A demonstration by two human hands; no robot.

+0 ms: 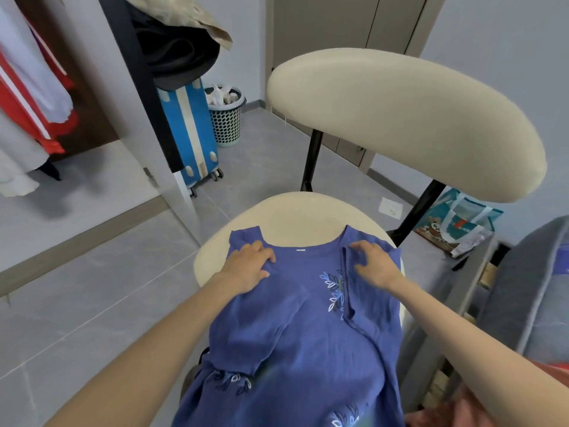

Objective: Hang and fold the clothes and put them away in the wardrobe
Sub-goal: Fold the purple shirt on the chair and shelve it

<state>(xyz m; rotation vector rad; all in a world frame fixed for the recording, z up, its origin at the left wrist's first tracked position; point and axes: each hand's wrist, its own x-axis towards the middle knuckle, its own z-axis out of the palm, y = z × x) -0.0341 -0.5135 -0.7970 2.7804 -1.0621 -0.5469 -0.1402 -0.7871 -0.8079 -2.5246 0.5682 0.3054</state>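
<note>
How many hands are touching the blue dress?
2. The left hand presses flat on the blue dress near its left shoulder; the right hand rests on the folded-in right side. None seem hidden.

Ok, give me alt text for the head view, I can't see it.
Both hands, left and right, press flat on a blue dress spread over a cream chair, its right side folded inward. A wardrobe with hanging clothes stands open at left.
</note>
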